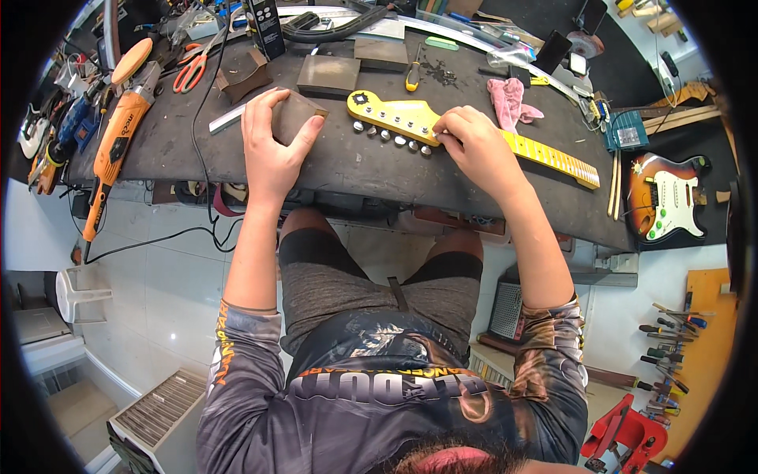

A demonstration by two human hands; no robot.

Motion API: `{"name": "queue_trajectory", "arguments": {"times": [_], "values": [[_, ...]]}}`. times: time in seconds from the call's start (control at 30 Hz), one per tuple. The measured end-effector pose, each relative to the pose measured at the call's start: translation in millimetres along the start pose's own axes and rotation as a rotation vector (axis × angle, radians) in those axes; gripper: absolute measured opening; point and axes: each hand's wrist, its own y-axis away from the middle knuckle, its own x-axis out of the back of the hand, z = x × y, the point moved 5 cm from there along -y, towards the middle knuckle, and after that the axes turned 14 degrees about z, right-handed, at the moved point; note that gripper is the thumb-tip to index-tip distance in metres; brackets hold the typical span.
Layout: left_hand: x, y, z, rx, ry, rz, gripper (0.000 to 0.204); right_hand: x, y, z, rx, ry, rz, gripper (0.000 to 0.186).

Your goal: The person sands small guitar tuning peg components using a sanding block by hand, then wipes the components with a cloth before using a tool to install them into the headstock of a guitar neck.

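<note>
A yellow electric guitar neck (550, 156) lies on the dark workbench, its headstock (392, 113) pointing left with a row of metal tuners along the near edge. My right hand (479, 152) rests over the neck where it meets the headstock. Its thumb and fingers are pinched together there; whatever sits between the fingertips is too small to make out. Left of the headstock, my left hand (270, 146) is spread around a brown-grey block (297, 115), thumb on one side and fingers on the other. Part of the block is hidden behind the hand.
Flat metal blocks (328, 75), a yellow-handled screwdriver (413, 76) and a pink cloth (508, 101) lie farther back. An orange power tool (118, 146) and orange-handled scissors (189, 73) are at left, with a black cable crossing the bench. A sunburst guitar body (645, 197) lies at right.
</note>
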Motion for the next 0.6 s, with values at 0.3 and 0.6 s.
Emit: {"name": "queue_trajectory", "arguments": {"times": [0.3, 0.6], "values": [[-0.9, -6.2, 4.7, -0.038, 0.017, 0.025, 0.060, 4.6, -14.6, -3.5, 0.136, 0.172, -0.066, 0.004], [-1.2, 1.3, 7.5, 0.002, 0.007, -0.003, 0.061, -11.2, -19.1, 2.8, 0.238, 0.368, -0.165, 0.019]]}}
